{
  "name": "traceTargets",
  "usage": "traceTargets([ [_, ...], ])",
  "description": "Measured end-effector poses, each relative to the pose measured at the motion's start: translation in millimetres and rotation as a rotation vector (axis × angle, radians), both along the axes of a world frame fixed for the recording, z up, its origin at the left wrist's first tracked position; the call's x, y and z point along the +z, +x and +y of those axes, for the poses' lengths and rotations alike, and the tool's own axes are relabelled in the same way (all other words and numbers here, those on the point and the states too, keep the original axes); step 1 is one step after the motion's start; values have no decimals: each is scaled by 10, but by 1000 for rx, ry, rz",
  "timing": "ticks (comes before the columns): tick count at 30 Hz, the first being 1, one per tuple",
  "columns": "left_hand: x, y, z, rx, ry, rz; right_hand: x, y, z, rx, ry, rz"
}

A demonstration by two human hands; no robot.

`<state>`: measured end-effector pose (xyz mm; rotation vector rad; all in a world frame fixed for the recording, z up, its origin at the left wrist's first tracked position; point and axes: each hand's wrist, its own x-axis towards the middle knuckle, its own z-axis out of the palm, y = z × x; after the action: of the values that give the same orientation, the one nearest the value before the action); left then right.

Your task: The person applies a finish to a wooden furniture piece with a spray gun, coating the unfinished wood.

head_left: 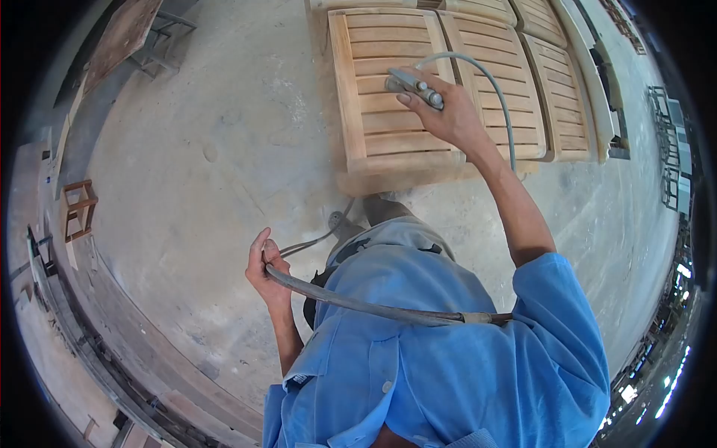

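Observation:
My right hand (452,116) is wrapped around a small metal air blow gun (418,84), held above the slatted wooden panel (388,52). From the gun a thin grey hose (502,93) arcs to the right and drops past my forearm. On the other side, low in front of my body, my left hand (267,269) grips a thicker grey hose (351,300) between thumb and fingers. That hose runs across my blue shirt toward my right arm, and a thinner stretch trails from my left hand toward my feet.
Several more slatted wooden panels (493,67) lie side by side beyond and to the right. A small wooden frame (78,210) stands on the concrete floor (202,149) at left. A wooden table (123,37) is at upper left, and metal racks (667,149) line the right.

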<state>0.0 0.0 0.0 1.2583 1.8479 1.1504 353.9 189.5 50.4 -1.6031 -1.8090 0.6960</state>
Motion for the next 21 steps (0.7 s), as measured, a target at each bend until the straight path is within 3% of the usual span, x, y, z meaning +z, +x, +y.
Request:
traceTargets([
  [5,-49,-264,-214,-109,-29,43,213,-262,-750,-51,-107,-39],
  [6,-61,-308,-212,-132,-6,60,131,-300,-848,-37,14,-68],
  [15,-168,-347,-246,-243,94,61,379,-388,-2028,-67,-240,-83],
  [21,-90,-238,-163,-282,71,27,511,132,-1911,-237,-216,-87],
])
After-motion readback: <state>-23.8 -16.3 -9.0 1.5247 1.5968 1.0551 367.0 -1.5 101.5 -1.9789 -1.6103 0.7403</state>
